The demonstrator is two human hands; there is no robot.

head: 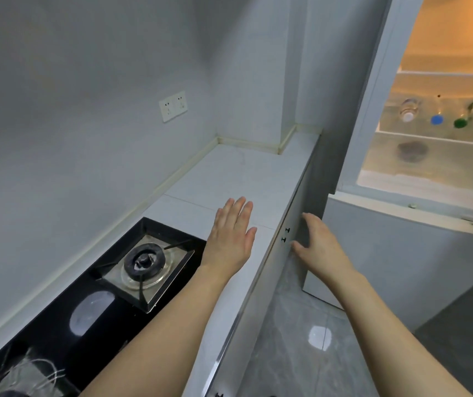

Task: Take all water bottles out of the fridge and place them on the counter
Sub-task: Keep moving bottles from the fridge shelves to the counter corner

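Both our hands, left hand (231, 239) and right hand (319, 247), are flat and empty over the worktop (229, 173). Bottles (435, 114) sit at 2 o'clock in the fridge (372, 110), seemingly lying caps toward us; right hand nearer.

A small home kitchen: a white tiled tabletop (229, 179) with a black built-in gas hob (143, 265) at seven o'clock, a wall socket (173, 106) above, and an open, lit fridge (430, 138) holding bottles (437, 116) at two o'clock.
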